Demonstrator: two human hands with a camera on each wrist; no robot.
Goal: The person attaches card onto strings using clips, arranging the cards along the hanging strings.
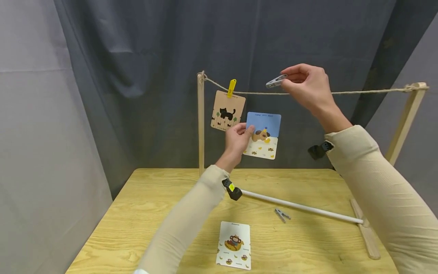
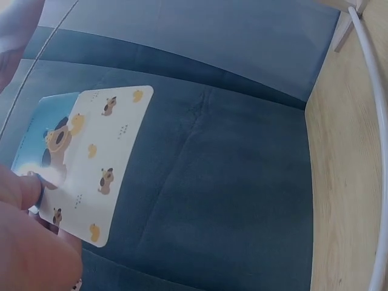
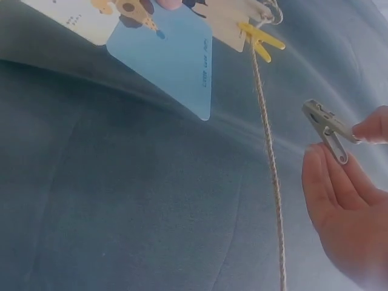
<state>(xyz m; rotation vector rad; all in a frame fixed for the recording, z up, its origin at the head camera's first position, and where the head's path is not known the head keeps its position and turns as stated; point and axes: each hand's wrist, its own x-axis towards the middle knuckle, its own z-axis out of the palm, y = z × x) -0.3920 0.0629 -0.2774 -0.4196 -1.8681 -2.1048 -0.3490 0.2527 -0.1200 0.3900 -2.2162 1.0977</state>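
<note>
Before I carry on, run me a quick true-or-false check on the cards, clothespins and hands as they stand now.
1. The left hand holds the dog card. True.
2. The right hand is holding nothing. False: it pinches a grey clothespin.
3. The cat card hangs from the rope by a yellow clothespin. True.
4. The monkey card hangs beside the cat card. False: it lies on the table.
5. A second grey clothespin lies on the table. True.
</note>
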